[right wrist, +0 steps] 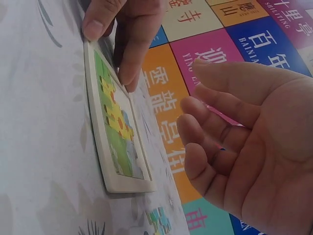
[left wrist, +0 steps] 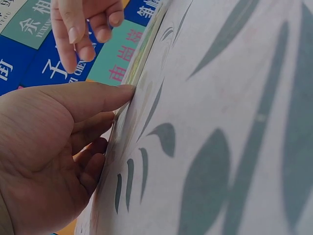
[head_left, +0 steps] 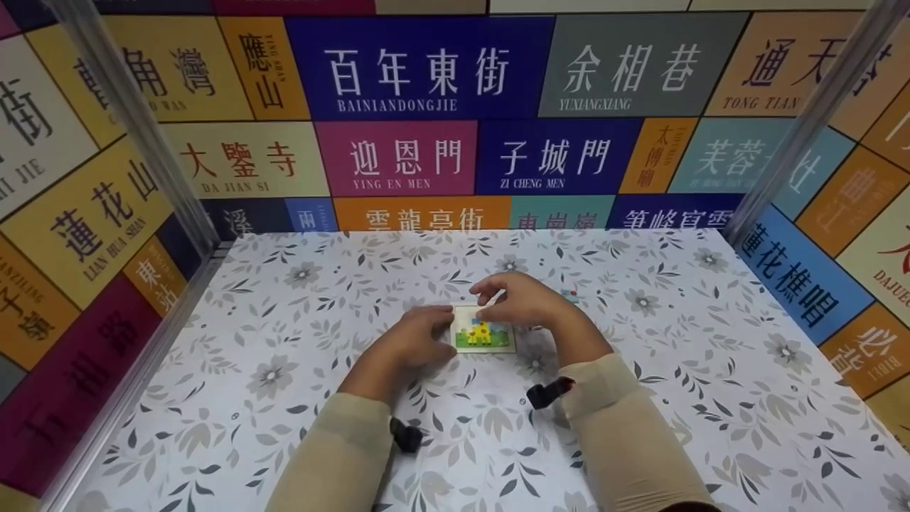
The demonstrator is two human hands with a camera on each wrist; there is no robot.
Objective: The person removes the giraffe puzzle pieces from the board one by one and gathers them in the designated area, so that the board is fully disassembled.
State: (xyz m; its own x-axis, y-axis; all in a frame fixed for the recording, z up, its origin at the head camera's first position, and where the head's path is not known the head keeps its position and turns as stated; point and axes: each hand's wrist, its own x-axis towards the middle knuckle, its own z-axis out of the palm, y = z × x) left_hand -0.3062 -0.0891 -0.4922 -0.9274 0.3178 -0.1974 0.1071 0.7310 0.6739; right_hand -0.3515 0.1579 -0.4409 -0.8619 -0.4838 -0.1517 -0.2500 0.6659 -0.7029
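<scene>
A small jigsaw puzzle (head_left: 485, 340) in a pale frame lies flat on the table. Its picture has a yellow giraffe with red spots on green; part of the upper area is plain and pale. My left hand (head_left: 419, 337) holds the left end, thumb at the near corner and fingers at the far one. Over the puzzle's far right part hovers my right hand (head_left: 525, 301), fingers loosely bent, apart from the board. In the right wrist view a blue speck shows between that hand's fingers (right wrist: 191, 128); whether it is a thing or the wall, I cannot tell.
A small coloured puzzle piece (head_left: 570, 294) lies on the table just beyond my right hand. A white cloth (head_left: 270, 441) with grey leaves and flowers covers the table. Panels with large characters (head_left: 419, 67) stand behind and at both sides, with clear posts (head_left: 153, 135) at the corners.
</scene>
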